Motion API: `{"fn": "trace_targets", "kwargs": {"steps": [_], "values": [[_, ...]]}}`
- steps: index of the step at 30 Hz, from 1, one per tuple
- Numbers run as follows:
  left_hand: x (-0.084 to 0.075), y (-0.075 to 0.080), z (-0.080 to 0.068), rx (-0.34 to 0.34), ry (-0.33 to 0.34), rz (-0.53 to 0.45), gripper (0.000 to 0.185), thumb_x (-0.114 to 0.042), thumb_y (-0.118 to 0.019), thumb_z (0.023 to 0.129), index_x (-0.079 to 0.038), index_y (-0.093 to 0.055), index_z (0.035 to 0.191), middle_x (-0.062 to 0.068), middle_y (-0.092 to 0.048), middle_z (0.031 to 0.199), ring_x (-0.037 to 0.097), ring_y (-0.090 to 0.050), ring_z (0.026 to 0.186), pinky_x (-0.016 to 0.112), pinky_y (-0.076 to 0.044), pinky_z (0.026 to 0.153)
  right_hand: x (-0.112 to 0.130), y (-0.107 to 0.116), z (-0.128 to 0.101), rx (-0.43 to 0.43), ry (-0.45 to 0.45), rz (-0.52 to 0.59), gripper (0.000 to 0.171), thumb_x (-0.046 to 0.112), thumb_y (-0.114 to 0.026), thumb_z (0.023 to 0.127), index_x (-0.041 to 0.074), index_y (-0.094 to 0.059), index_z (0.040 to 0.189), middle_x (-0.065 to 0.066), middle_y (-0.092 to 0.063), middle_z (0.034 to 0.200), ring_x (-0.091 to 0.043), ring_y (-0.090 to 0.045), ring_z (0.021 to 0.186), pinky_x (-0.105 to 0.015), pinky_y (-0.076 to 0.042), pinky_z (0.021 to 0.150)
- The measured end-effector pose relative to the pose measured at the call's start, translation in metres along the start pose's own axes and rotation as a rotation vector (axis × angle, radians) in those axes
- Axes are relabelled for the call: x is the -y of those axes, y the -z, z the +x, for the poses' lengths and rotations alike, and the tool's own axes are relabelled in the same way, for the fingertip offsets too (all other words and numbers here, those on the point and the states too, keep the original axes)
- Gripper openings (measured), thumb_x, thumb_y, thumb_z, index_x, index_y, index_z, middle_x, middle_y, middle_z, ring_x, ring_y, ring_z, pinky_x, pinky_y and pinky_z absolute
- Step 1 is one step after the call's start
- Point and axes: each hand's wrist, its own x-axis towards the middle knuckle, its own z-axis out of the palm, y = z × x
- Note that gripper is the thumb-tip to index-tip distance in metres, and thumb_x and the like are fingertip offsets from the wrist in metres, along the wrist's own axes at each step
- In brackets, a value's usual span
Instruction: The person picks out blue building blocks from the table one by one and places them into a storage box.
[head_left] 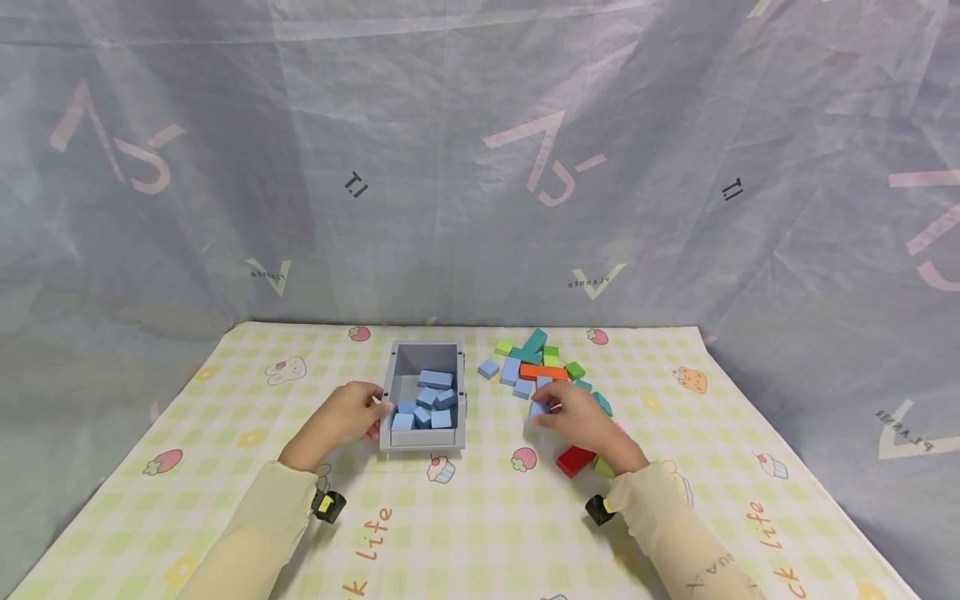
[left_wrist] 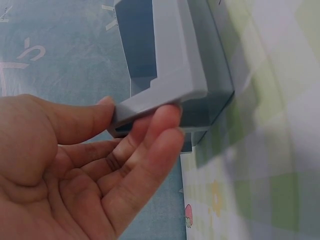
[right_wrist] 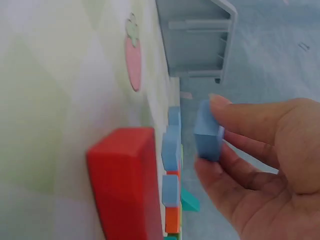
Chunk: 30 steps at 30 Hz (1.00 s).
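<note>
Mid-frame on the surface (head_left: pixel 480 533), the grey box (head_left: pixel 424 356) holds blue blocks (head_left: pixel 427 406) — left hand (head_left: pixel 341 415) grips its left edge. Right hand (head_left: pixel 577 415) pinches a blue block (right_wrist: pixel 207 132) — just right of the box, beside the pile (head_left: pixel 542 364).

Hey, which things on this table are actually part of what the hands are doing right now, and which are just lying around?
In use:
- light blue block, pinched in the right hand
- grey bin holding blue blocks, its edge held by the left hand
- loose light blue blocks in the pile

Lying about:
- red block
- orange block
- teal block
- green blocks
</note>
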Motion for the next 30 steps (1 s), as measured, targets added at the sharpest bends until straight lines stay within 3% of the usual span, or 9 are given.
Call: {"fn": "trace_targets", "kwargs": {"steps": [7,14,23,30], "values": [[0.001,0.000,0.001,-0.005,-0.002,-0.012,0.040,-0.012,-0.058,0.101,0.013,-0.054,0.131,0.007,-0.063,0.071,0.016,-0.063,0.056,0.030,-0.055,0.056,0.004,0.009,0.001,-0.134,-0.001,0.124,0.031,0.011,-0.078,0.087,0.003,-0.069,0.115,-0.010,-0.065,0.111,-0.026,-0.067,0.101,-0.038,-0.058,0.086],[0.002,0.000,0.002,-0.001,-0.016,-0.001,0.041,-0.012,-0.059,0.101,0.014,-0.053,0.131,0.006,-0.063,0.069,0.019,-0.065,0.057,0.030,-0.055,0.057,0.020,0.015,0.004,-0.223,0.044,0.162,0.031,0.012,-0.079,0.086,0.004,-0.070,0.114,-0.009,-0.065,0.109,-0.026,-0.067,0.100,-0.041,-0.057,0.088],[0.003,-0.001,0.002,0.000,-0.017,0.003,0.039,-0.012,-0.059,0.101,0.014,-0.054,0.130,0.006,-0.063,0.068,0.016,-0.063,0.056,0.030,-0.055,0.057,0.060,-0.001,0.020,-0.196,0.069,0.189,0.032,0.012,-0.080,0.085,0.006,-0.070,0.115,-0.007,-0.065,0.113,-0.025,-0.067,0.104,-0.040,-0.055,0.092],[0.001,-0.001,0.001,-0.003,-0.030,0.010,0.038,-0.011,-0.059,0.101,0.013,-0.055,0.129,0.005,-0.062,0.068,0.015,-0.062,0.055,0.030,-0.054,0.057,0.087,-0.030,0.031,-0.121,0.169,0.186,0.031,0.010,-0.080,0.085,0.004,-0.071,0.113,-0.005,-0.066,0.109,-0.020,-0.068,0.098,-0.036,-0.056,0.090]]}}
